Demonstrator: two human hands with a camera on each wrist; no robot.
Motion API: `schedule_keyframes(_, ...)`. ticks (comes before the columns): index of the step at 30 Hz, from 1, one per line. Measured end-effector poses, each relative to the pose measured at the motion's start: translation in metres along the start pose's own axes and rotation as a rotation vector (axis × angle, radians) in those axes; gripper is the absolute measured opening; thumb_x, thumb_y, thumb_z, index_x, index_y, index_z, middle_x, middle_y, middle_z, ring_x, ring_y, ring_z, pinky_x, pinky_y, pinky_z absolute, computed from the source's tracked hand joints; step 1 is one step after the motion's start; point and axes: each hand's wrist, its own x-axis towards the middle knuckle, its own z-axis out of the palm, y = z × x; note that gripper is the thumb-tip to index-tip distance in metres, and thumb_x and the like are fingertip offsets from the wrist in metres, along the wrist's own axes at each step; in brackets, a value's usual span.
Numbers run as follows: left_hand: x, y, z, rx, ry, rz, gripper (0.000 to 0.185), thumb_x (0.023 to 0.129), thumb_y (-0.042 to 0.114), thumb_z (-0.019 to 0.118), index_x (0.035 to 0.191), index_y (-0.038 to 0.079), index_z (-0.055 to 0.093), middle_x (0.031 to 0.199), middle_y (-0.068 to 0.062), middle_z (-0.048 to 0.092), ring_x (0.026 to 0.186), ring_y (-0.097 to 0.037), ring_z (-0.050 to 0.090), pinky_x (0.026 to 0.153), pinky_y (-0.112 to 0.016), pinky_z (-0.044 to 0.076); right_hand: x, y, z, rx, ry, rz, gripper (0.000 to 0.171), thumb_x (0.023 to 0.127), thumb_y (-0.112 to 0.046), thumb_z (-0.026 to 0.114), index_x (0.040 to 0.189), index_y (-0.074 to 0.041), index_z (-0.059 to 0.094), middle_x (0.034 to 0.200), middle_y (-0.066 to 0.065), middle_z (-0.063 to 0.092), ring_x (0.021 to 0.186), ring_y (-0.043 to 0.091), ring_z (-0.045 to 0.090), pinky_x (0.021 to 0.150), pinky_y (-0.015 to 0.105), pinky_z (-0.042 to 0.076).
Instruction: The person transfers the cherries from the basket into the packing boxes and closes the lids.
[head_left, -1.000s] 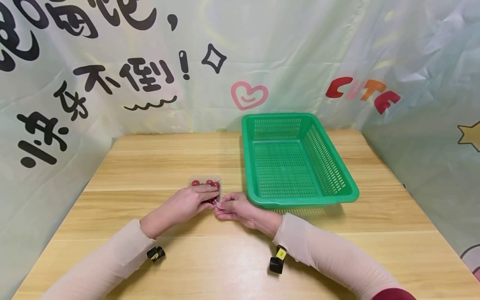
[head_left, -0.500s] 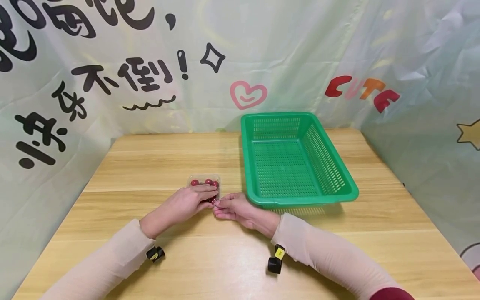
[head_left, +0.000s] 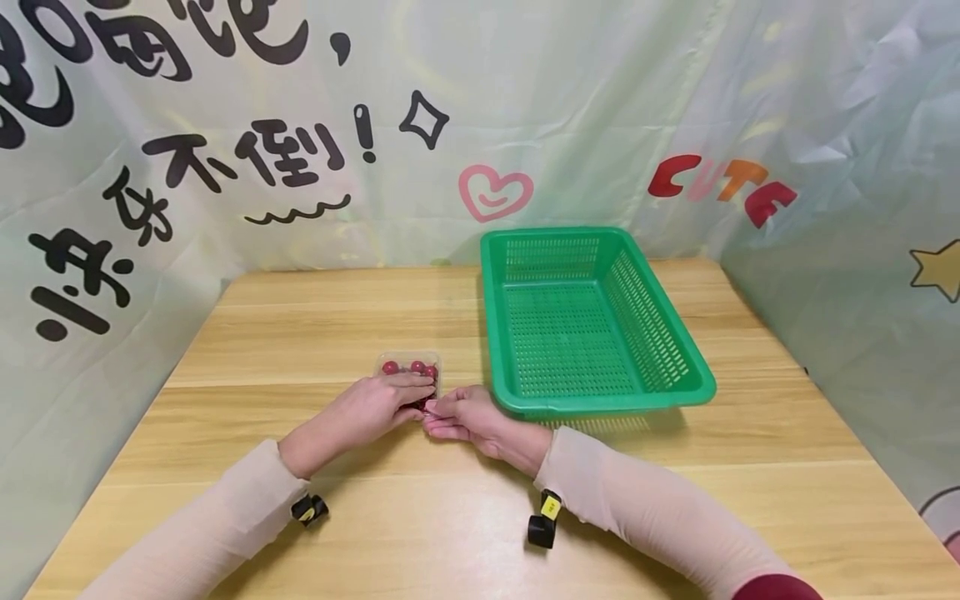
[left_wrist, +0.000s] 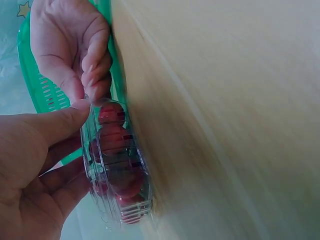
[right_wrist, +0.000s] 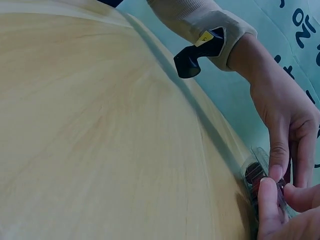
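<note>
A small clear plastic box (head_left: 408, 367) holding several red cherry tomatoes (left_wrist: 111, 114) sits on the wooden table (head_left: 315, 325). My left hand (head_left: 371, 410) lies over the box's near half, thumb and fingers gripping its lid (left_wrist: 107, 165). My right hand (head_left: 457, 415) meets it at the box's near right corner and pinches the clear edge (right_wrist: 260, 172) between thumb and curled fingers. In the right wrist view the box is mostly hidden behind both hands.
An empty green slotted basket (head_left: 592, 321) stands just right of the hands, its near rim close to my right hand. Printed plastic sheeting (head_left: 225, 142) walls the table on the left, back and right. Bare tabletop stretches to the left and front.
Both hands stay on the box; my right forearm and hand have shifted slightly left, nothing else has moved.
</note>
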Motion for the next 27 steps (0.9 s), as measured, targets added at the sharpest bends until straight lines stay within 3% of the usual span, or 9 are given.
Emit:
schedule_keyframes(9, 0.003, -0.003, -0.001, -0.005, -0.004, 0.011, 0.038, 0.091, 0.02, 0.07, 0.125, 0.002, 0.065, 0.13, -0.012, 0.062, 0.12, -0.028, 0.057, 0.096, -0.043, 0.047, 0.001, 0.0, 0.0, -0.011, 0.023, -0.037, 0.009, 0.093, 0.001, 0.061, 0.098, 0.008, 0.058, 0.081, 0.016, 0.07, 0.069, 0.017, 0.07, 0.073, 0.03, 0.056)
schedule_keyframes(16, 0.005, -0.007, -0.001, 0.033, -0.008, 0.046, 0.038, 0.089, 0.02, 0.072, 0.123, 0.003, 0.067, 0.13, -0.013, 0.061, 0.119, -0.029, 0.058, 0.093, -0.043, 0.049, -0.002, -0.002, -0.002, -0.183, 0.045, -0.074, 0.012, 0.094, 0.005, 0.057, 0.104, 0.01, 0.055, 0.089, 0.023, 0.069, 0.07, 0.019, 0.069, 0.073, 0.033, 0.057)
schedule_keyframes(19, 0.006, -0.008, -0.001, 0.061, 0.006, 0.076, 0.037, 0.088, 0.021, 0.073, 0.121, 0.003, 0.068, 0.127, -0.012, 0.063, 0.118, -0.028, 0.059, 0.092, -0.042, 0.05, -0.007, -0.006, -0.005, -0.34, 0.008, -0.108, 0.015, 0.093, 0.006, 0.056, 0.107, 0.011, 0.052, 0.089, 0.024, 0.068, 0.071, 0.021, 0.068, 0.072, 0.034, 0.057)
schedule_keyframes(23, 0.007, -0.007, -0.002, 0.085, 0.019, 0.091, 0.036, 0.088, 0.022, 0.074, 0.119, 0.003, 0.069, 0.125, -0.012, 0.064, 0.116, -0.027, 0.06, 0.091, -0.04, 0.05, -0.016, -0.011, -0.01, -0.683, -0.069, -0.218, 0.029, 0.093, -0.001, 0.059, 0.119, 0.009, 0.048, 0.091, 0.017, 0.067, 0.076, 0.023, 0.067, 0.07, 0.034, 0.056)
schedule_keyframes(27, 0.007, -0.005, -0.005, 0.084, 0.019, 0.072, 0.037, 0.089, 0.023, 0.073, 0.12, 0.002, 0.068, 0.124, -0.012, 0.064, 0.116, -0.028, 0.06, 0.092, -0.043, 0.05, -0.027, -0.015, -0.014, -0.985, -0.077, -0.356, 0.04, 0.096, -0.012, 0.06, 0.129, 0.006, 0.047, 0.1, 0.011, 0.067, 0.089, 0.022, 0.066, 0.077, 0.033, 0.054)
